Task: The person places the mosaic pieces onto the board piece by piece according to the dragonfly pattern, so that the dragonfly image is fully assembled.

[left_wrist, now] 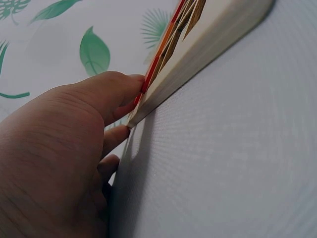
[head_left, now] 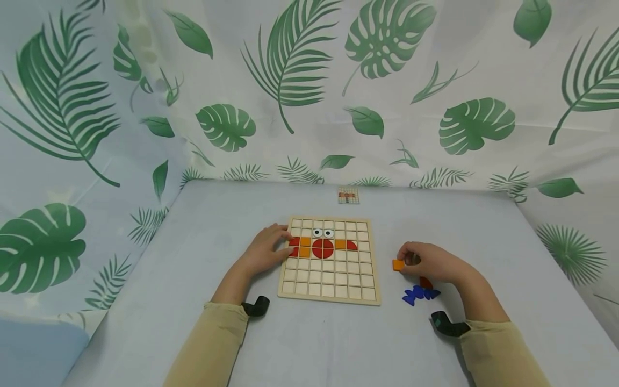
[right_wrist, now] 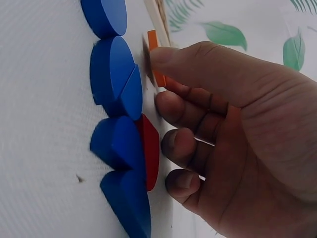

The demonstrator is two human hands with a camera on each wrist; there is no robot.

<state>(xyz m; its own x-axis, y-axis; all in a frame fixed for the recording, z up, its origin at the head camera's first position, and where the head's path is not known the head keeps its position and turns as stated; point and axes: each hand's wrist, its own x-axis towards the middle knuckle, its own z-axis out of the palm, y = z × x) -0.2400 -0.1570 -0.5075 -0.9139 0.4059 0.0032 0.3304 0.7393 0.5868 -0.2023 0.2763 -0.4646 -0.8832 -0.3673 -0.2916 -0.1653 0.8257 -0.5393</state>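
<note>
My left hand [head_left: 265, 250] rests at the left edge of a wooden grid board [head_left: 329, 293]. Its thumb and a fingertip touch the red pieces [head_left: 294, 247] there, and another finger [left_wrist: 116, 136] meets the board's side. Orange squares [head_left: 304, 247], a red circle of quarter pieces [head_left: 322, 248] and two round eyes [head_left: 323, 233] lie in the grid. To the right of the board, my right hand [head_left: 430, 260] pinches an orange square tile [right_wrist: 157, 59] between thumb and finger. Beneath that hand lie several blue pieces [right_wrist: 116, 74] and a red piece [right_wrist: 151, 153].
A small patterned card [head_left: 348, 195] lies behind the board. Leaf-printed cloth [head_left: 309, 140] rises at the back and sides of the pale table [head_left: 300, 344]. Dark devices are strapped near both wrists, such as the right one [head_left: 447, 325].
</note>
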